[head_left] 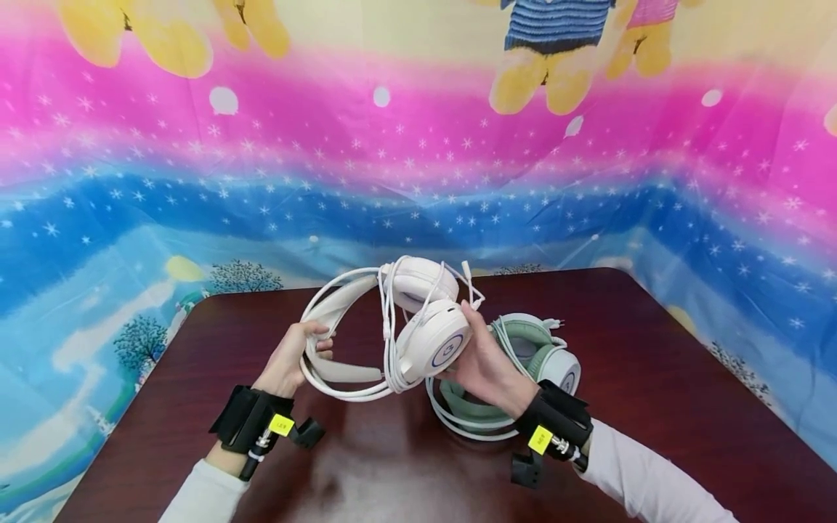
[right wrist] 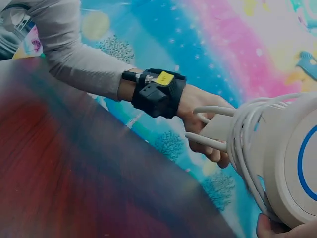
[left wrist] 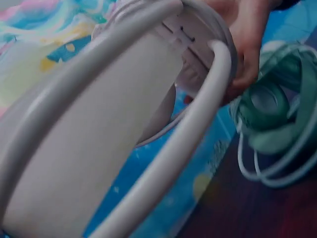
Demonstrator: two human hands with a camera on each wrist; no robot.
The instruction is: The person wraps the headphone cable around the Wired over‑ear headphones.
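Note:
Both hands hold a pair of white over-ear headphones (head_left: 434, 341) up over the table, tilted on its side. My left hand (head_left: 290, 356) grips the headband (head_left: 333, 312), fingers curled around its middle. At the other end, my right hand (head_left: 484, 363) holds the near ear cup, which bears a blue ring logo; its thumb shows by the cup's edge. White cable (right wrist: 242, 144) is wound around the frame beside the ear cups. Below and behind the right hand, green-and-white headphones (head_left: 552, 363) lie on the table, partly hidden by that hand.
The dark reddish wooden table (head_left: 366, 465) reaches back to a colourful printed cloth (head_left: 418, 160) hanging behind and along the sides. Black camera straps (head_left: 251, 418) sit on both wrists.

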